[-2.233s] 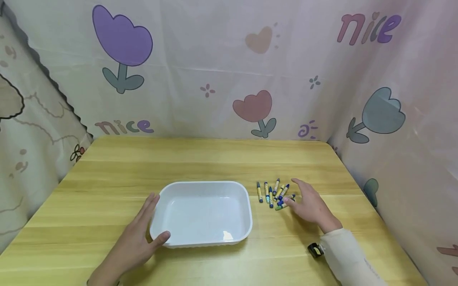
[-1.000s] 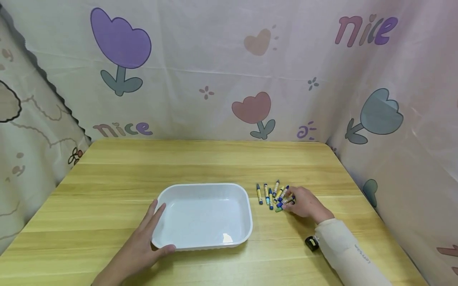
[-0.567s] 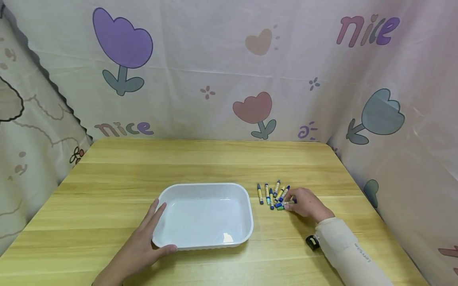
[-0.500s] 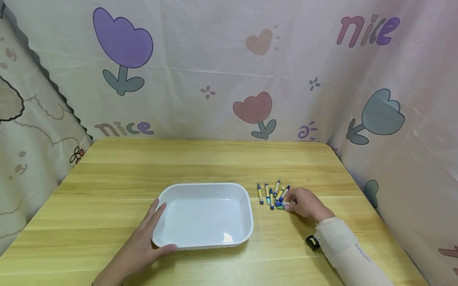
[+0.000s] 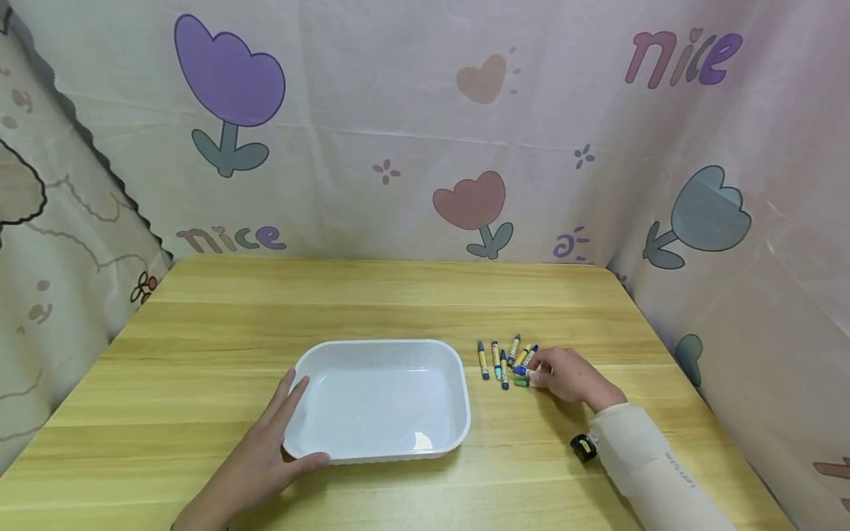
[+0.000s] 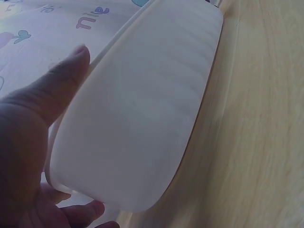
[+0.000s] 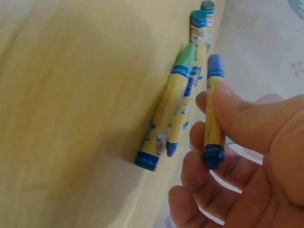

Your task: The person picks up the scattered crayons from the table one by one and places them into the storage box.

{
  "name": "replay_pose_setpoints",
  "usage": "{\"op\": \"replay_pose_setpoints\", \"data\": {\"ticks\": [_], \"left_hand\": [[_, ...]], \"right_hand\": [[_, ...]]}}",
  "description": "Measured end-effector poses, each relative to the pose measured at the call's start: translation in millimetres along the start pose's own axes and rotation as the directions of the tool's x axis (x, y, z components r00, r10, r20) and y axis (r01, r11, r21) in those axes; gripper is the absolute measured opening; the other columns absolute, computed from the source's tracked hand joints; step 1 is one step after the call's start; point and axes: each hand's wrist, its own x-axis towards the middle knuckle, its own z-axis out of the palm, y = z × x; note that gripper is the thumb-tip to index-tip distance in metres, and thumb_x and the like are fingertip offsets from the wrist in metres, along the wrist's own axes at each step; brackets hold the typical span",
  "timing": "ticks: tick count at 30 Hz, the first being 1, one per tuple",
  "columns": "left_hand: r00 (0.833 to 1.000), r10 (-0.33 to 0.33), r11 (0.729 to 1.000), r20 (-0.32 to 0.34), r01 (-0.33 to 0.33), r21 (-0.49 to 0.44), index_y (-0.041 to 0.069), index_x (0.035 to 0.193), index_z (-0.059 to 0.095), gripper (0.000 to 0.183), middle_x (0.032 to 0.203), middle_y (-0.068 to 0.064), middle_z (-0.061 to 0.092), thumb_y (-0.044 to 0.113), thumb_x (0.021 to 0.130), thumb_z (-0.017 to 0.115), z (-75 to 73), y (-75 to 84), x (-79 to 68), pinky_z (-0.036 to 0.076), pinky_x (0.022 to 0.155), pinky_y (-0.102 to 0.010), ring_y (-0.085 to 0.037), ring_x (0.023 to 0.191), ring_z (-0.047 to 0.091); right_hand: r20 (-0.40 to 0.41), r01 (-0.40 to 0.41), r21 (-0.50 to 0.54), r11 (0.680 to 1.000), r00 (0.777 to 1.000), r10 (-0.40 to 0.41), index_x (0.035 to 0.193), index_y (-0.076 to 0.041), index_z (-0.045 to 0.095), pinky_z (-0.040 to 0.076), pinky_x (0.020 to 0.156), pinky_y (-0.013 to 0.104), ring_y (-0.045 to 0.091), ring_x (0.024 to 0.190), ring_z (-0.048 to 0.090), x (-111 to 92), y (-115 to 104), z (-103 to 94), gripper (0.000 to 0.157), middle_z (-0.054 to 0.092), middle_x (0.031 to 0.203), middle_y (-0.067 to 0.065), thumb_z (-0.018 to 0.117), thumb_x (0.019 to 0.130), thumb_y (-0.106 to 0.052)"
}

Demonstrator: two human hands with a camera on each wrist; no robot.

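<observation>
The head camera looks forward and down, across the table [image 5: 378, 302] to the curtain [image 5: 352, 110] at twelve o'clock. The left wrist camera sits low, very near the outer wall of the tray [image 6: 133, 104], with curtain at ten o'clock. The right wrist camera closely faces crayons [image 7: 166, 107] (shared with the head view, between four and five o'clock).

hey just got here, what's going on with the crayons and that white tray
A person at a wooden table is handling crayons. Their right hand pinches a blue-ended crayon between thumb and fingers, close to the loose group of other crayons lying on the table to the right of the white tray. A green-tipped crayon lies near that hand. Their left hand rests against the tray's left end.
</observation>
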Motion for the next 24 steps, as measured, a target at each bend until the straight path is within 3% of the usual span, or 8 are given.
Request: {"op": "replay_pose_setpoints", "data": {"ticks": [7,11,17,24], "left_hand": [[0.998,0.065,0.997,-0.018,-0.064,0.035,-0.005,0.150,0.026,0.117,0.157,-0.024,0.014,0.041,0.062,0.088,3.7,-3.4,0.1,0.047,0.084,-0.062,-0.054,0.118,0.048],[0.999,0.040,0.999,-0.008,-0.040,0.024,-0.003,0.150,0.026,0.115,0.159,-0.021,0.013,0.045,0.065,0.087,4.0,-3.5,0.6,0.046,0.086,-0.062,-0.054,0.120,0.046],[1.000,0.008,1.000,-0.004,-0.008,0.007,-0.002,0.151,0.026,0.114,0.159,-0.019,0.013,0.046,0.067,0.086,2.9,-3.0,1.8,0.044,0.088,-0.064,-0.053,0.124,0.042],[1.000,-0.019,1.000,0.012,0.019,0.008,0.001,0.153,0.023,0.115,0.159,-0.021,0.012,0.047,0.068,0.085,1.6,-3.8,3.4,0.042,0.089,-0.067,-0.055,0.128,0.036]], "right_hand": [[0.001,-0.003,0.019,1.000,1.000,0.003,0.101,-0.005,0.064,0.048,0.067,0.037,0.016,0.074,0.054,0,-3,-6.1,0.008,0.059,0.083,0.001,0.061,0.095,-0.010],[-0.004,0.011,0.037,0.999,1.000,-0.011,0.109,-0.001,0.060,0.049,0.069,0.037,0.015,0.077,0.055,0,-6,-9.0,0.016,0.060,0.088,0.002,0.060,0.095,-0.008],[-0.013,0.073,0.048,0.996,0.997,-0.072,0.137,-0.002,0.046,0.049,0.064,0.034,0.013,0.070,0.057,5,-11,-14.1,0.043,0.063,0.093,0.005,0.057,0.095,-0.003],[-0.036,0.115,0.050,0.992,0.993,-0.114,0.136,-0.003,0.048,0.049,0.061,0.032,0.011,0.062,0.055,13,-22,-19.8,0.042,0.064,0.094,0.008,0.055,0.094,0.000]]}}
